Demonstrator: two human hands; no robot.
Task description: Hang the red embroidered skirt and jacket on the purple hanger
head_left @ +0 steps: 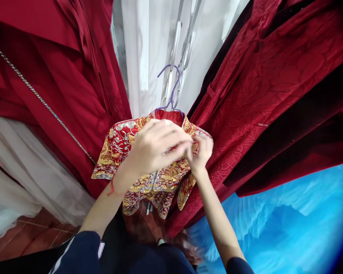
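Note:
A short red jacket, thickly embroidered in gold and silver, hangs upright in front of me on a purple hanger. My left hand reaches across the jacket's chest with its fingers toward the right, blurred by motion. It hides much of the jacket's front. At the jacket's shoulder on the right side, my right hand has bent, closed fingers, and their tips meet those of my left hand. What lies between the fingertips is hidden. A thin red string circles my left wrist.
Dark red gowns hang on the left, one with a glittering trim. Patterned red fabric hangs on the right. White garments are behind, white tulle lower left. A bright blue ruffled fabric spreads at lower right, over tiled floor.

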